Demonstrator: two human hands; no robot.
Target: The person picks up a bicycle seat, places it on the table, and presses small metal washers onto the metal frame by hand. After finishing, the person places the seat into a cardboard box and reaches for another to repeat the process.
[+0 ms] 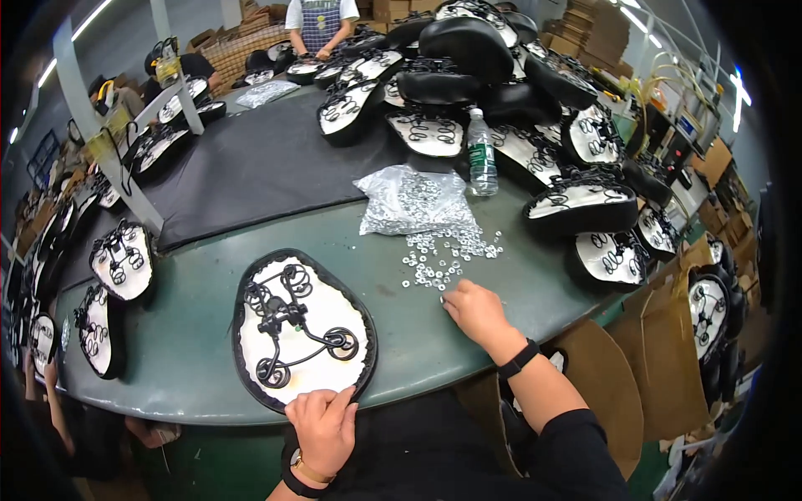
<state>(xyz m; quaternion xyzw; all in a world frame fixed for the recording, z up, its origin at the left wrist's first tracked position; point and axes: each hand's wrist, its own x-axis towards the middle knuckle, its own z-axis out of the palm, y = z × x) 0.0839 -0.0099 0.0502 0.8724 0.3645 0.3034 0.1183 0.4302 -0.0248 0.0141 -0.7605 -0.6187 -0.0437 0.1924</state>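
Saddle (305,332) lies underside up on the green table (192,334), right in front of the person, near the table edge. Left hand (322,430): fingers curled over the saddle's near rim, looks like a steadying grasp. Right hand (478,316): fingers bunched, tips down by the loose metal washers (439,259); can't tell if a piece is pinched. Progress: black spring frame (294,316) already sits on the white underside, coils and middle clamp in place, so assembly looks well along. Whether small hardware is on every joint: too small to tell, so fastening might be what's left, judging by the washers within reach. Plenty more saddles in the pile (468,50) beyond, many showing springs too; their finish can't be checked. Containers: clear plastic bag (409,200) past the saddle, lots of small metal pieces inside, more spilled out at its near right side. Clear bottle (482,154) with green label stands upright just beside the bag, cap on, fill level unclear. Cardboard carton (668,351) at far right, flaps open, saddles in and against it, exact count hidden. Background cartons (585,37): contents not visible.
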